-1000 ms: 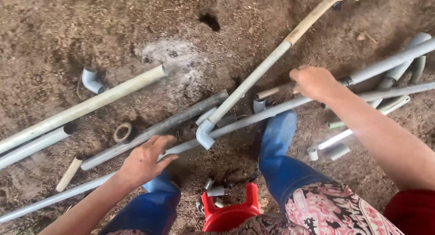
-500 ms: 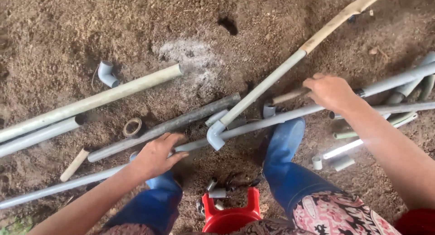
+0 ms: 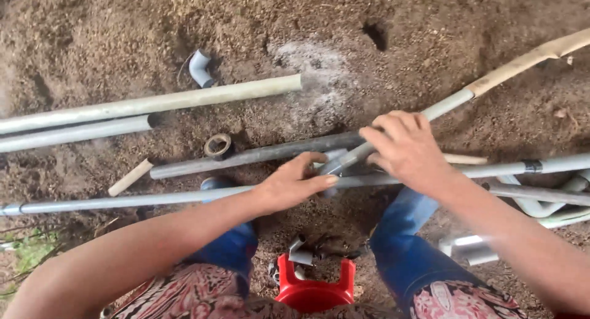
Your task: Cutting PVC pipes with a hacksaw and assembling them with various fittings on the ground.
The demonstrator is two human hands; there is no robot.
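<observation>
I sit on a red stool over bare dirt, with grey plastic pipes lying in front of me. My left hand rests on a long thin grey pipe that runs left to right across my knees. My right hand covers the place where a slanting pipe meets that long pipe at an elbow fitting. The fitting is mostly hidden under both hands, so their grip is unclear. A darker grey pipe lies just beyond the hands.
Two thick pale pipes lie at the left. A loose elbow fitting, a tape roll and a short pipe stub lie on the soil. More pipes and fittings are piled at the right. Small fittings sit between my feet.
Both hands have come together at the pipe joint: the left moved right along the long pipe, the right moved left from the far pipes. The view has shifted, so the pipes appear further right.
</observation>
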